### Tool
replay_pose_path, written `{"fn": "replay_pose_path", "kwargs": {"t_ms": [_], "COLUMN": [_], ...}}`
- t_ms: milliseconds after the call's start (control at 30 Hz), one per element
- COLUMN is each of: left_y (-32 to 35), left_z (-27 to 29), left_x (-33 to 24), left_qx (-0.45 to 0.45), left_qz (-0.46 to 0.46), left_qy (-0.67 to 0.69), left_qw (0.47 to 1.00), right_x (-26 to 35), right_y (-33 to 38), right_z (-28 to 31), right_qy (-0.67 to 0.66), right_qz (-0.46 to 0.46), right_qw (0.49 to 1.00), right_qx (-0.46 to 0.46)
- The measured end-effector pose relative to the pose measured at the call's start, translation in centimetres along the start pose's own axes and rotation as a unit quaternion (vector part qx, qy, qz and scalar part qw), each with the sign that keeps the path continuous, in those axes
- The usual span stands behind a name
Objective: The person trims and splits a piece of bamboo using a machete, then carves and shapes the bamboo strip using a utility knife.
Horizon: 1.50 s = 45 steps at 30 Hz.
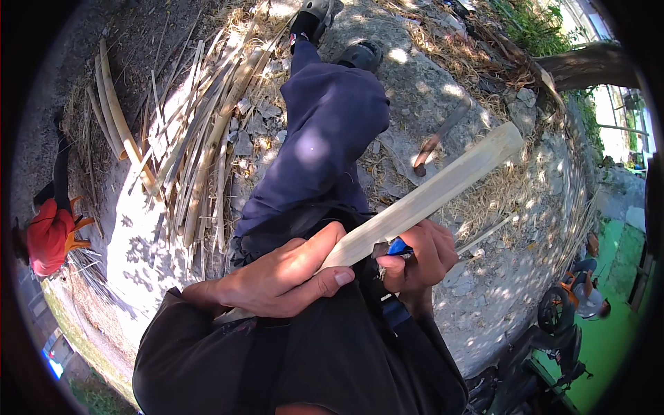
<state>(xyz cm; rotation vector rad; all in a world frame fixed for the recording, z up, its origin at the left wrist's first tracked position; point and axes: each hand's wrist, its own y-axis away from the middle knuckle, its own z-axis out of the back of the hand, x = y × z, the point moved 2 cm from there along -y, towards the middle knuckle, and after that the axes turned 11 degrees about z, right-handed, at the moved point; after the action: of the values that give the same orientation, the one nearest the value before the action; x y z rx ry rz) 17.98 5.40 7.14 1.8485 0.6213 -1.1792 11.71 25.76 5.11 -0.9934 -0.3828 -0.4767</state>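
A long pale bamboo slat (432, 188) slants across my lap, its far end up and to the right. My left hand (287, 277) is wrapped round its lower part, with the thumb along the near side. In my right hand (425, 256), a small blue-handled knife (398, 246) is pinched between the fingers. Its short blade is against or very close to the slat's near edge; I cannot tell whether it touches. Most of the knife's handle is hidden by the fingers.
Split bamboo strips (207, 155) lie piled to the left of my legs. A long brown tool (434, 142) rests on the stony ground to the right. One person in red (50, 235) is at far left, another person (588, 294) at far right near a motorcycle (557, 311).
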Motion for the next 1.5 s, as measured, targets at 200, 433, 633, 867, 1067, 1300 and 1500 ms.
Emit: {"fn": "replay_pose_path", "kwargs": {"t_ms": [200, 433, 633, 867, 1067, 1300, 1500], "left_y": [-0.1, 0.1, 0.3, 0.5, 0.5, 0.6, 0.9], "left_z": [-0.2, -0.2, 0.1, 0.1, 0.1, 0.3, 0.1], "left_x": [-0.8, -0.3, -1.0, -1.6, -1.7, -2.2, -1.9], "left_qx": [0.031, 0.014, -0.014, -0.017, -0.017, -0.015, -0.022], "left_qz": [0.007, 0.051, 0.032, 0.038, 0.014, -0.002, 0.036], "left_qy": [0.016, 0.015, -0.004, -0.017, -0.033, -0.038, 0.037], "left_qw": [0.999, 0.998, 0.999, 0.999, 0.999, 0.999, 0.998], "right_x": [-0.7, -1.9, 0.0, 0.1, 0.5, 0.4, 0.4], "right_y": [-0.8, -1.1, -0.7, 0.2, -0.1, -1.1, -1.9], "right_z": [1.6, 2.6, 0.9, 0.5, 0.4, 0.8, 0.7], "right_qy": [0.060, 0.090, -0.065, -0.065, -0.025, 0.023, 0.041], "right_qz": [0.009, -0.047, -0.015, -0.004, 0.010, 0.033, 0.041], "right_qw": [0.998, 0.991, 0.997, 0.995, 0.998, 0.998, 0.997], "right_qx": [-0.010, -0.092, 0.040, 0.070, 0.054, 0.042, 0.041]}}
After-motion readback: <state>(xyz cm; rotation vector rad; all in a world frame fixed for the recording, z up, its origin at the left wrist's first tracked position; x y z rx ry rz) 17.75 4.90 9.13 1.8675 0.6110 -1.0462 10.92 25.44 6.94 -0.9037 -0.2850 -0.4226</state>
